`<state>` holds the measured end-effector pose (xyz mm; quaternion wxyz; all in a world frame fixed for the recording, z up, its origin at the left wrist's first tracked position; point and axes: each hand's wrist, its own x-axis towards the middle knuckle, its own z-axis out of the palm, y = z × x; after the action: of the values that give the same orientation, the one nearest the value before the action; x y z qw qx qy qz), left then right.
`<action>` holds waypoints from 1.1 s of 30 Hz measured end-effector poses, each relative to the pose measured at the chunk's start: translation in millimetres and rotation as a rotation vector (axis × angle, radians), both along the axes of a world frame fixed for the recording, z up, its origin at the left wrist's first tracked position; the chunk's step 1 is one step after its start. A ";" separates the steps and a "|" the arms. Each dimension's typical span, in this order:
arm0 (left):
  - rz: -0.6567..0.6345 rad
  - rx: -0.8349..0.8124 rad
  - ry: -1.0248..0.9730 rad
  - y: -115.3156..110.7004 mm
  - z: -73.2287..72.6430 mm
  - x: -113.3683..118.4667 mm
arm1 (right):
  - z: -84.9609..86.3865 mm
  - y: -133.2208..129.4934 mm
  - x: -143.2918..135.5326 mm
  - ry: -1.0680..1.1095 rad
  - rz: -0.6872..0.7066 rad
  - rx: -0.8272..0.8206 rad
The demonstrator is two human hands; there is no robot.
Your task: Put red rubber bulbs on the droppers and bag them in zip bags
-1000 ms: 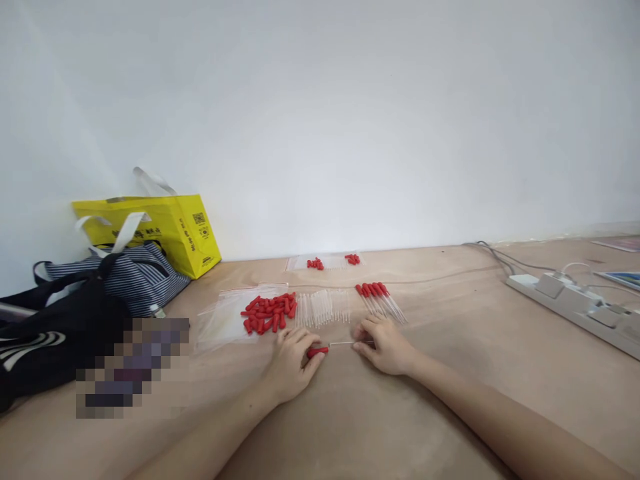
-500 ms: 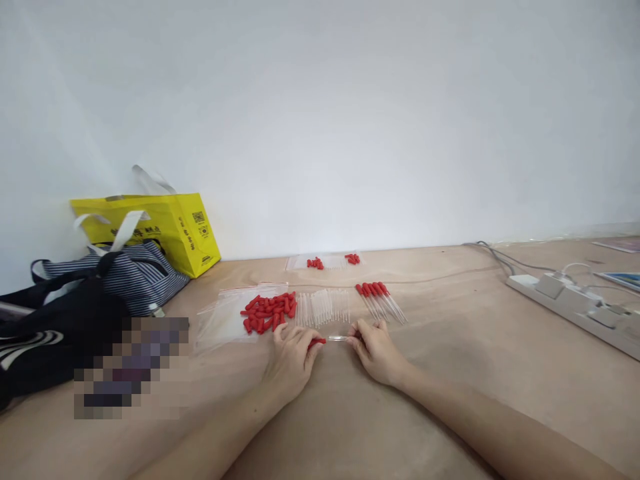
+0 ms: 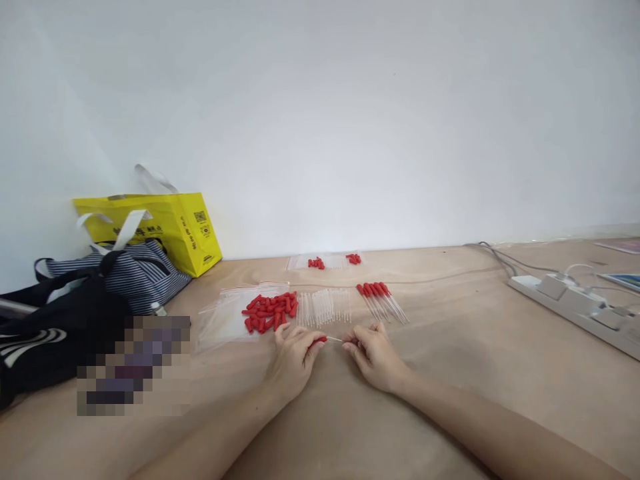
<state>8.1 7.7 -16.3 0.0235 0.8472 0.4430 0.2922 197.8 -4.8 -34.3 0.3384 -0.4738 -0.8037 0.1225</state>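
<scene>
My left hand (image 3: 293,353) pinches a red rubber bulb (image 3: 321,339), mostly covered by the fingers. Opposite it, my right hand (image 3: 374,353) grips a thin clear tube (image 3: 335,339), whose left end meets the bulb. Beyond my left hand, a pile of red bulbs (image 3: 270,308) lies on a clear plastic bag (image 3: 220,323). Several loose clear tubes (image 3: 324,307) are lined up beside the pile. To their right, several tubes with red bulbs on their ends (image 3: 383,300) lie slanted in a row.
Near the wall lies another clear bag (image 3: 299,261) with red bulbs and tubes. A yellow bag (image 3: 195,233), a striped bag (image 3: 150,277) and a black bag (image 3: 75,327) are at the left. A white power strip (image 3: 580,303) with cables sits at the right.
The gap between the tube and the red bulb has closed; they now touch. My right hand is slightly lower on the tube's side, otherwise both hands are nearly in place.
</scene>
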 end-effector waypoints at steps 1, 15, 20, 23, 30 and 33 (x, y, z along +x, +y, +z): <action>0.002 -0.018 -0.008 0.5 -0.3 -0.2 | 0.2 -1.3 -0.8 0.008 0.010 0.000; -0.110 0.015 0.010 -6.2 -1.9 -1.0 | 2.5 -2.1 3.4 -0.175 0.090 0.315; -0.145 0.056 0.027 -9.7 -0.7 1.0 | 1.9 -0.1 2.5 -0.157 0.103 0.339; -0.164 0.068 0.016 -10.8 1.3 1.8 | 1.2 0.1 1.6 -0.139 0.120 0.316; -0.173 0.057 -0.007 -12.1 1.2 2.7 | -0.8 -0.5 -2.5 -0.131 0.140 0.266; -0.160 0.033 0.028 -11.4 2.0 3.0 | 1.8 -0.4 -2.3 -0.142 0.144 0.242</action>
<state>11.2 -3.7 -14.3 0.0267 0.8841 0.3695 0.2847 195.4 -5.2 -32.5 0.3254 -0.3782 -0.8665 0.0150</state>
